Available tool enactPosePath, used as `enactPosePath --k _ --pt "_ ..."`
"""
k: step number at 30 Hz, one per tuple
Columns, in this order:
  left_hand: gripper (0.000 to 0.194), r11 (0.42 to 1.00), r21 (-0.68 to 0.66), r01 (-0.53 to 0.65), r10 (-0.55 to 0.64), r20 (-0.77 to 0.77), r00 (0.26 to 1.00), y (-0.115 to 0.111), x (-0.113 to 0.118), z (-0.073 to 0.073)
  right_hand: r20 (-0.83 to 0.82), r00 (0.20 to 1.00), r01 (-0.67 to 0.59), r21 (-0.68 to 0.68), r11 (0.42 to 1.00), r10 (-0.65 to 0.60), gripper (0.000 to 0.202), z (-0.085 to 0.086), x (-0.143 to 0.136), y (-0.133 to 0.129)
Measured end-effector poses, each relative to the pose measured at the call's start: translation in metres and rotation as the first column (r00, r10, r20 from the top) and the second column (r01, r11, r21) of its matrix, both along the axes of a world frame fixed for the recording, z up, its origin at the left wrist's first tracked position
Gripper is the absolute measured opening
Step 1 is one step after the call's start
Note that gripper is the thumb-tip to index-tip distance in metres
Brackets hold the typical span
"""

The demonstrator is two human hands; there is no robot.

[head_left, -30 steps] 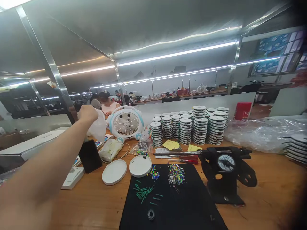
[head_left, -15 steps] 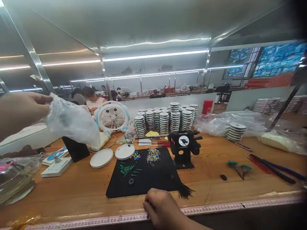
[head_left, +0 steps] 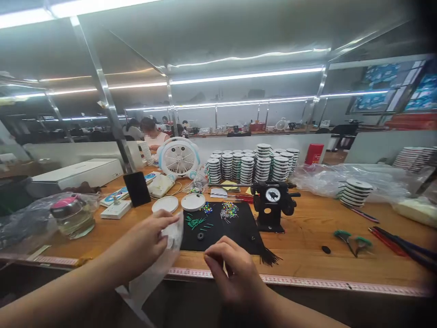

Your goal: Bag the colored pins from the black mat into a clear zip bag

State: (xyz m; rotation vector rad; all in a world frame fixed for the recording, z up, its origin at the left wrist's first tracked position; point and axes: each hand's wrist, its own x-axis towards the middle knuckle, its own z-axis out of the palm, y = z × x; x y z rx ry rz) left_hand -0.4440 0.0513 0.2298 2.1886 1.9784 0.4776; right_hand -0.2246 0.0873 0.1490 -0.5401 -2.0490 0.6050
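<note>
One limp, translucent bag (head_left: 155, 275), pinched in left hand (head_left: 152, 234); right hand (head_left: 235, 269) curled, thumb meeting forefinger, near flat black mat (head_left: 227, 234)

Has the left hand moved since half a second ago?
Yes: the left hand moved rightward and down, past the dark slab, toward the black mat.

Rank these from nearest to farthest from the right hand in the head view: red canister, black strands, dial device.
From the right hand:
1. Black strands: to its right, at the mat's near right corner.
2. Dial device: farther back, right.
3. Red canister: far back, right of the spool stacks.
</note>
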Motion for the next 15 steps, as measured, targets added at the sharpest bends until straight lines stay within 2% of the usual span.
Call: enactPosePath --k 2,4,6,8,11,15 --pt "0.051 0.997 -0.023 0.072 -0.071 0.036 0.997 -0.003 0.007 -0.011 -0.016 0.995 -0.096 0.151 0.984 0.099 0.02 0.017 -0.009 -0.009" --pt "0.05 0.993 -0.032 0.114 -0.112 0.064 0.992 -0.007 0.009 -0.017 0.143 0.979 -0.171 0.217 0.961 0.142 0.03 0.023 -0.018 -0.012" --pt "0.05 0.992 -0.023 0.127 -0.125 0.074 0.989 -0.009 0.01 -0.019 0.356 0.932 -0.151 0.197 0.969 0.072 0.035 0.019 -0.026 -0.01" --pt "0.051 0.993 0.009 0.121 -0.121 0.074 0.99 -0.011 0.011 -0.02 0.499 0.865 -0.052 0.188 0.981 -0.05 0.03 0.012 -0.032 -0.004" --pt "0.05 0.992 0.051 0.118 -0.122 0.079 0.989 -0.01 0.013 -0.021 0.598 0.779 0.031 0.265 0.964 -0.189 0.025 0.004 -0.041 0.004" --pt "0.048 0.987 0.073 0.142 -0.149 0.097 0.984 -0.009 0.017 -0.022 0.649 0.704 0.078 0.334 0.939 -0.289 0.035 0.008 -0.056 0.009"
